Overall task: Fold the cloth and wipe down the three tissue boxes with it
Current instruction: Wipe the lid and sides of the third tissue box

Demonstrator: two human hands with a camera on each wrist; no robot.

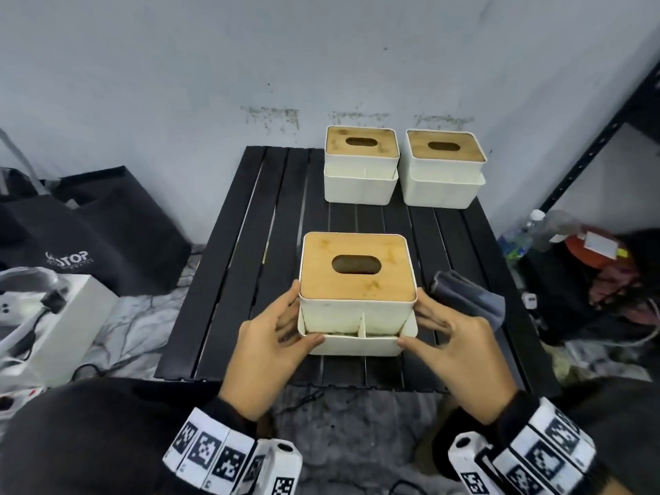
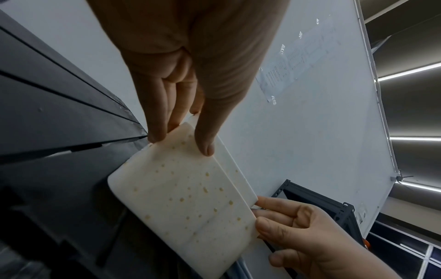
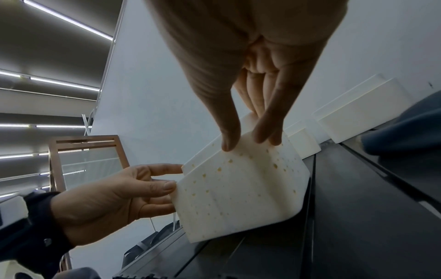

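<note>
On the far left, on a floor covered with crumpled grey cloth, a black bag [image 1: 96, 226] printed with "STOP" leans by the wall, with a white box [image 1: 53, 316] and cables in front of it.

In the middle stands a black slatted worktop [image 1: 250, 280]. The left hand [image 1: 266, 346] grips the left side of the near tissue box [image 1: 357, 291], fingers laid along its side wall and thumb on the front lip of its lower tray. This box is white, with a wooden lid and an oval slot, and sits near the front edge of the worktop. The wrist views show its front wall speckled with small yellowish spots. The right hand [image 1: 453, 346] mirrors the left on the box's right side, fingers against the side and thumb at the front corner. Both hands are clamped on this one box, one at each side.

Behind, at the back of the worktop against the wall, two more tissue boxes of the same kind stand side by side: the back left box [image 1: 360, 166] and the back right box [image 1: 443, 169].

Just right of the near box, beyond the right hand's fingers, a folded dark grey cloth [image 1: 468, 298] lies on the worktop.

Further right stand a black metal shelf frame [image 1: 589, 155], a plastic bottle [image 1: 518, 237] and a heap of assorted things.
</note>
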